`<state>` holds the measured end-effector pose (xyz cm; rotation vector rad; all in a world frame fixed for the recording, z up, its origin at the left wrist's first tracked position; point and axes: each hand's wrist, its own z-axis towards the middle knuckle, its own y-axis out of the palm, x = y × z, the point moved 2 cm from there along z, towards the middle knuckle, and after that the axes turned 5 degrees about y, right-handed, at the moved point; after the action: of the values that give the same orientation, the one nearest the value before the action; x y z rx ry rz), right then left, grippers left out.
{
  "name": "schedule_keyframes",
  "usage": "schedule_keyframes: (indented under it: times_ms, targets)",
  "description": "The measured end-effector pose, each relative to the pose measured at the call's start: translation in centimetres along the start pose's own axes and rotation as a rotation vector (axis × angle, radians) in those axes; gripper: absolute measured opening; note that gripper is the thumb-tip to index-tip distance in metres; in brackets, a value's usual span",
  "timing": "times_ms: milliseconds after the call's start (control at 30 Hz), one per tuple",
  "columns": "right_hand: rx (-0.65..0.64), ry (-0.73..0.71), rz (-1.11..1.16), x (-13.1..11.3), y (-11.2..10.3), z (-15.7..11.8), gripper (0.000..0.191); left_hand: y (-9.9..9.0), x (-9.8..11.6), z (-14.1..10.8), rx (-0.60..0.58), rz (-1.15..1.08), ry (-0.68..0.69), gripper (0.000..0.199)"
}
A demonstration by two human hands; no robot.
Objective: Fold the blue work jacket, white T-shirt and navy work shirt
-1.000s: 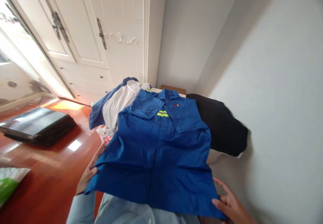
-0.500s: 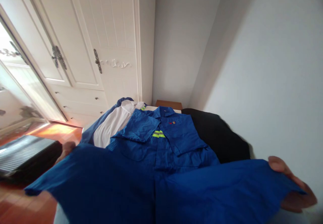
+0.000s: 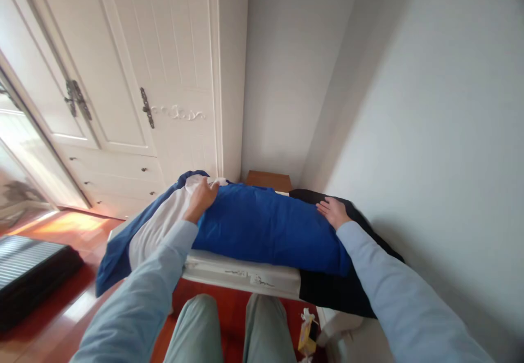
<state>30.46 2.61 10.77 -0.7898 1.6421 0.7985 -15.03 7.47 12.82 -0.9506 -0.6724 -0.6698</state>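
Observation:
The blue garment (image 3: 262, 229) lies folded over on a white piece of furniture (image 3: 245, 275), its collar and reflective stripe out of sight. At its upper left corner is my left hand (image 3: 203, 195), fingers bent together at the cloth's edge beside a white garment (image 3: 159, 224). My right hand (image 3: 333, 211) rests at the garment's upper right edge with fingers spread, over the border with a black cloth (image 3: 341, 292). Another blue cloth (image 3: 117, 259) hangs at the far left.
A white wardrobe (image 3: 184, 63) stands behind on the left, beside a grey wall (image 3: 429, 106). Behind the furniture is a brown wooden box (image 3: 268, 179). A black ribbed case (image 3: 35, 275) lies on the floor at left; a yellow packet (image 3: 307, 335) is low at right.
The lower part of the blue garment, held up by both hands before, now lies folded over its upper part. Both hands have moved forward and inward; the right hand has let go.

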Motion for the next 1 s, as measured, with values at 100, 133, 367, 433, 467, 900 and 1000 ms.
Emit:
schedule_keyframes:
  times_ms: [100,133,367,433,467,900,1000]
  targets:
    - [0.024,-0.090,-0.068,2.2,-0.8,-0.3,0.026,1.5,-2.0,-3.4,-0.221,0.288,0.112,0.043]
    - [0.021,-0.135,-0.098,2.5,-1.2,-0.7,0.032,1.6,-2.5,-4.4,-0.279,0.362,0.151,0.046]
    - [-0.112,-0.592,-0.731,3.9,-6.5,-4.3,0.065,-2.3,-5.8,-6.6,-0.193,0.478,0.155,0.068]
    - [-0.063,-0.409,-0.789,4.4,-8.0,-4.5,0.070,-3.2,-6.7,-6.1,-0.231,0.478,0.058,0.065]
    - [-0.070,-0.274,-0.785,4.5,-8.5,-4.5,0.069,-3.4,-7.1,-5.7,-0.267,0.459,0.018,0.060]
    - [-0.320,0.124,-0.400,2.5,-12.5,-5.6,0.049,-7.3,-8.9,-6.1,-0.335,0.280,-0.124,0.063]
    - [-0.429,0.002,-0.587,3.7,-13.7,-8.3,0.075,-8.9,-8.7,-8.0,-0.461,0.029,-0.237,0.070]
